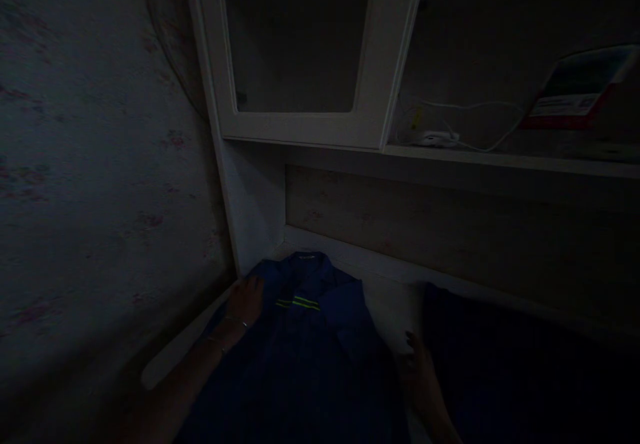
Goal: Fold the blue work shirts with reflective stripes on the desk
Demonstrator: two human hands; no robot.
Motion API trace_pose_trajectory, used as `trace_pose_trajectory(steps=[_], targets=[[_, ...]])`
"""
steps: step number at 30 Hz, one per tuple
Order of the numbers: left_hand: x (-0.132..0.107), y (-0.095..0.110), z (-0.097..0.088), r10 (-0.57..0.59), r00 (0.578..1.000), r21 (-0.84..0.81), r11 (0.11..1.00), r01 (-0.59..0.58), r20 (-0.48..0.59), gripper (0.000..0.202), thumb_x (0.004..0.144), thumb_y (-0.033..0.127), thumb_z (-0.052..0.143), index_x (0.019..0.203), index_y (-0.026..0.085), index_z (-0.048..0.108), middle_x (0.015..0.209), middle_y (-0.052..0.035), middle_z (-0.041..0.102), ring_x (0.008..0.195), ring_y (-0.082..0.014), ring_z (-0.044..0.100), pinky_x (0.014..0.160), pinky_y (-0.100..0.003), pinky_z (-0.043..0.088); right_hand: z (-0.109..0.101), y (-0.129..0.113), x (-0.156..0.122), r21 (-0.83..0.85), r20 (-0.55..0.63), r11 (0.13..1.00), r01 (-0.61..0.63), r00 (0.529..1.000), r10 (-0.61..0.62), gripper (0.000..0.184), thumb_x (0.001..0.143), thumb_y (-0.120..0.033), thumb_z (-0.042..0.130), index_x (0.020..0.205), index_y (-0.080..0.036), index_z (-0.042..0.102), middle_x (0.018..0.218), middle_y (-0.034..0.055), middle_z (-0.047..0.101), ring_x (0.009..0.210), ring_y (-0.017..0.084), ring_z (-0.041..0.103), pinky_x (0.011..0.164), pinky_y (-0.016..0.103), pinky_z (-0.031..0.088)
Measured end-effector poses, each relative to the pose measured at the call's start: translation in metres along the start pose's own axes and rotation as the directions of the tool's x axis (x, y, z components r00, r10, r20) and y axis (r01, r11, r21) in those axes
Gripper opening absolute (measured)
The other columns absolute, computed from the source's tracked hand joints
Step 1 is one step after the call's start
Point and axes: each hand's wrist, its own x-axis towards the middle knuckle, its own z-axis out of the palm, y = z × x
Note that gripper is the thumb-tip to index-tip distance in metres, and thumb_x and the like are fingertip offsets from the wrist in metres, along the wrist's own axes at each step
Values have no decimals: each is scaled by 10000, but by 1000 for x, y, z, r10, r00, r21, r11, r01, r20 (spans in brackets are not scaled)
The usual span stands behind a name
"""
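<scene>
Head view: I see a blue collared top point(300, 344) spread on the near counter point(395, 301); my left hand point(246, 304) is at its left shoulder, can't tell if fingers pinch; right hand point(420, 367) just right, fingers apart; far-right shelf point(540, 164) holds white cable point(465, 107), red-edged card point(570, 105).

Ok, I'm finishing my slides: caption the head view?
Left hand on a yellow-striped blue garment, right hand between it and dark cloth, in dim light.

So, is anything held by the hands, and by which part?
The left hand is on the blue collared shirt, near one shoulder; whether it grips cannot be told. The right hand holds nothing visible.
</scene>
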Motion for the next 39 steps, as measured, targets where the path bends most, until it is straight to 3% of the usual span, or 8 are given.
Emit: trace_pose_trajectory(steps=[3,8,17,21,24,28,32,39], targets=[[-2,20,24,107,994,-20,994,-106,14,460,943,348,352,1342,200,528,1437,-123,494,1297,-280,455,1070,-431,365,8,-20,-11,-124,153,967,224,967,-204,362,852,-391,480,1105,-241,691,1371,135,523,1273,315,488,1077,479,383],[13,29,60,32,981,-47,999,-24,193,602,925,519,319,1449,238,414,1583,-86,309,1449,-337,239,1143,-609,194,31,-63,-26,-264,617,800,538,732,-289,307,930,-423,462,1109,-390,709,1567,24,319,1447,317,236,1143,628,122],[50,25,88,42,977,15,999,-46,210,665,917,582,202,1502,282,300,1611,-54,230,1465,-348,197,1123,-686,125,34,-17,51,-176,161,977,119,983,-90,487,860,-212,362,1262,-162,630,1263,130,647,1187,253,582,1011,405,446],[66,25,90,68,978,33,997,-76,197,648,926,559,202,1504,280,295,1609,-51,238,1464,-336,205,1120,-687,135,-2,17,76,-76,-81,978,-192,979,186,533,869,-327,349,1286,-94,585,1098,183,692,1134,312,608,917,426,499],[79,23,95,105,977,42,992,-115,188,634,930,540,227,1502,276,301,1602,-41,258,1457,-329,226,1126,-681,134,-7,7,65,-133,-214,986,-96,975,66,619,897,-405,356,1393,-47,450,1395,232,494,1317,321,447,1057,466,400],[99,21,102,173,969,75,979,-189,175,592,942,486,249,1493,282,322,1597,-40,275,1449,-319,254,1128,-666,157,26,-42,31,-276,108,912,302,953,-283,461,964,-392,375,1391,-265,495,1477,93,456,1372,266,385,1158,548,217],[118,17,109,191,961,87,974,-212,202,580,950,469,249,1499,291,302,1595,-41,282,1453,-301,255,1135,-628,192,69,-69,7,-228,475,894,386,845,-244,471,969,-558,357,1407,-410,449,1563,28,320,1440,344,240,1084,747,-15],[130,14,109,211,955,79,970,-232,211,536,973,396,225,1477,270,356,1584,-33,313,1450,-249,273,1163,-526,212,83,-63,1,-178,482,930,321,852,-202,516,967,-622,269,1434,-442,391,1574,2,273,1456,346,182,1044,741,-164]])
